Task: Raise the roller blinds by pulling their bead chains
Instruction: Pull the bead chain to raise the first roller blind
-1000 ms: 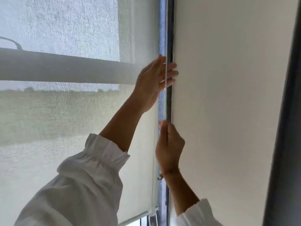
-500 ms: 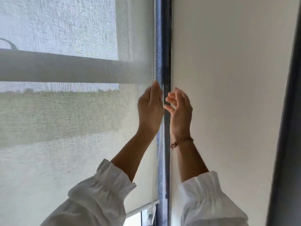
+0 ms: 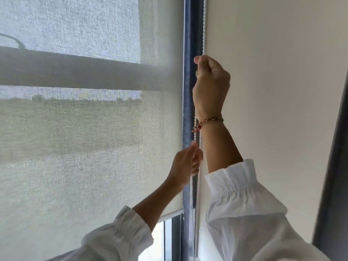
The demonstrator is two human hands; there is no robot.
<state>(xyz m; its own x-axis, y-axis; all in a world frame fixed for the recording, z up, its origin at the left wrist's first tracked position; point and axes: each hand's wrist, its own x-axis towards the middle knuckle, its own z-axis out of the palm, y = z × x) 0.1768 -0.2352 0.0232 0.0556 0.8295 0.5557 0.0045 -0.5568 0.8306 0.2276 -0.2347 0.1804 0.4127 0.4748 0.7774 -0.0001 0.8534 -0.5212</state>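
Observation:
A white bead chain (image 3: 203,31) hangs down the dark window frame (image 3: 188,91) between two roller blinds. My right hand (image 3: 211,81) is high up, fist closed on the chain. Lower down, my left hand (image 3: 185,164) is blurred and pinches the chain (image 3: 194,189) too. The sheer mesh blind (image 3: 84,138) on the left has its bottom bar (image 3: 169,215) lifted, and bare glass shows under it. The opaque cream blind (image 3: 273,91) fills the right side.
A horizontal window bar (image 3: 75,70) shows through the mesh blind. A dark vertical frame edge (image 3: 333,166) runs down the far right. White sleeves cover both forearms, and a braided bracelet (image 3: 209,120) sits on the right wrist.
My right hand went up the chain and closed on it. My left hand dropped down with the chain. The mesh blind's bottom bar sits higher, showing more glass.

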